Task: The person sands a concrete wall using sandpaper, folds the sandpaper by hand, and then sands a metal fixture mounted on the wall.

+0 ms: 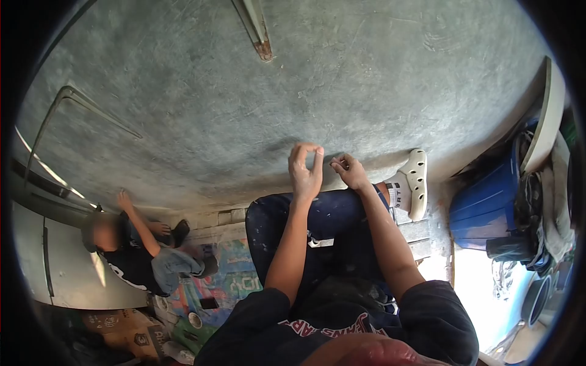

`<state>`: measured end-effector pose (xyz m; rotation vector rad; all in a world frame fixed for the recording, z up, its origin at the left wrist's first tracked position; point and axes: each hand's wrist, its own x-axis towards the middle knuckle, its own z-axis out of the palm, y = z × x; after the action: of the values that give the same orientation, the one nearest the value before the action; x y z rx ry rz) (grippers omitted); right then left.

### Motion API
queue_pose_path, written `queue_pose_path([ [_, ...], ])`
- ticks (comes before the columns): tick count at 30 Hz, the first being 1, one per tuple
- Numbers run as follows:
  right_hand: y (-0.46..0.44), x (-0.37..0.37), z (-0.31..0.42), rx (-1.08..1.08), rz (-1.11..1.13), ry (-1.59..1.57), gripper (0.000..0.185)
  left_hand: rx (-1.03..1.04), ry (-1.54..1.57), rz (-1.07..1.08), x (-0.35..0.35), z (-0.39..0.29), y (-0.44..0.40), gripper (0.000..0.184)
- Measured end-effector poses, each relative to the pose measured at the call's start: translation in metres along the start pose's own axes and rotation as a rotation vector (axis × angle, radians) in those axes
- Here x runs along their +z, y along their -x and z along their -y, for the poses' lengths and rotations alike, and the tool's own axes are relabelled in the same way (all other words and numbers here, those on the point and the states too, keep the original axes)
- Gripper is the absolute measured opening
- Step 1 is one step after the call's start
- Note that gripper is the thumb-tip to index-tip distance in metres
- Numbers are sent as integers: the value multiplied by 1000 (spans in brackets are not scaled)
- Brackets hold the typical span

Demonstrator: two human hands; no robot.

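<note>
Both hands are raised in front of a grey wall (366,79), above my bent knees in dark trousers (336,213). My left hand (305,174) has its thumb and fingers curved apart, with a gap between them and nothing visible in it. To its right, my right hand (349,169) has its fingers bent together in a pinch. A small dark thing shows at its fingertips, too small to name. The two hands do not touch each other.
At the left another person (137,250) sits by the wall on a colourful mat (235,256). Metal brackets (256,30) stick out above. A blue bin (485,207) stands at the right, near a white clog (417,183) on my foot. A cardboard box (131,332) lies lower left.
</note>
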<state>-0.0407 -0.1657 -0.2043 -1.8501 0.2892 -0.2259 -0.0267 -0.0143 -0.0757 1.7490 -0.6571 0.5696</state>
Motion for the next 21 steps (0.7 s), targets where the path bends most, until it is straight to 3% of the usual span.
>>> queue_pose_path([
  [2,0,0,2,34,23,8,30,99,-14,-34,-15,-15,-28,9],
  [4,6,-3,14,-26,-2,97,22,45,-12,-115,-30,-46,-62,14],
  [12,3,1,0,-77,-36,-15,23,67,-76,-228,-53,-103,-167,40],
  [15,3,-5,2,-114,9,16,24,641,-356,-337,-68,-130,-189,42],
  [17,6,-12,15,88,182,32,35,1104,-631,-363,-97,-182,-204,41],
  [18,4,-9,9,62,174,42,36,1348,-776,-351,-116,-208,-217,43],
  [21,0,-5,5,126,235,23,35,1517,-726,-461,-152,-262,-258,49],
])
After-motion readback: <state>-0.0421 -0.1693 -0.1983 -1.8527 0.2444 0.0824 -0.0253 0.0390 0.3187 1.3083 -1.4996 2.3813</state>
